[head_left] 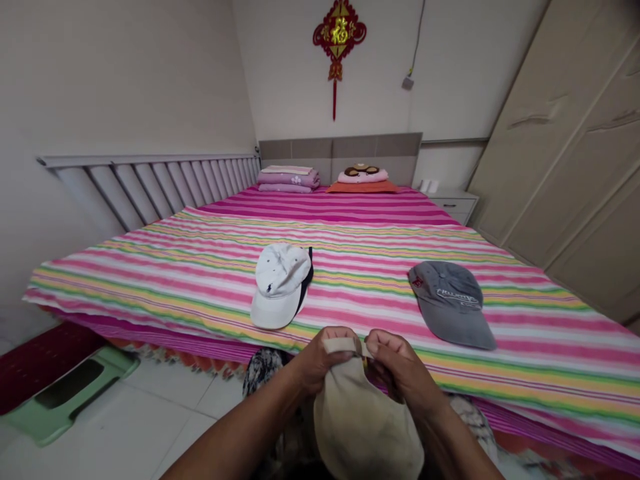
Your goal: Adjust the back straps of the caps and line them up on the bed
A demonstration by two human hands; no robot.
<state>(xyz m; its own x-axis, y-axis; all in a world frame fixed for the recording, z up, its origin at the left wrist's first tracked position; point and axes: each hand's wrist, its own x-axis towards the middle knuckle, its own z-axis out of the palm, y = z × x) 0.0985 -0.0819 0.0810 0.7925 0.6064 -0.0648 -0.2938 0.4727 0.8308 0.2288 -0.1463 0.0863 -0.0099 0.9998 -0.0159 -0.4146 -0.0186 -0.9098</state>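
Note:
A beige cap (367, 420) is held low in front of me, its back strap and opening turned toward the bed. My left hand (325, 357) pinches the strap on the left side. On the other side, my right hand (397, 363) grips the strap end near the buckle, with its fingers closed. On the bed ahead lies a white cap (283, 273) with a small dark logo, and a dark edge shows under its right side. Farther right rests a grey cap (450, 300) with white lettering, its brim pointing toward me.
The caps lie on a bed with a striped sheet (200, 267). Folded bedding (287, 180) and a pink pillow stack (363, 177) sit by the headboard (373, 150). A green stool (75, 393) stands at the left, a nightstand (455, 203) at the back right.

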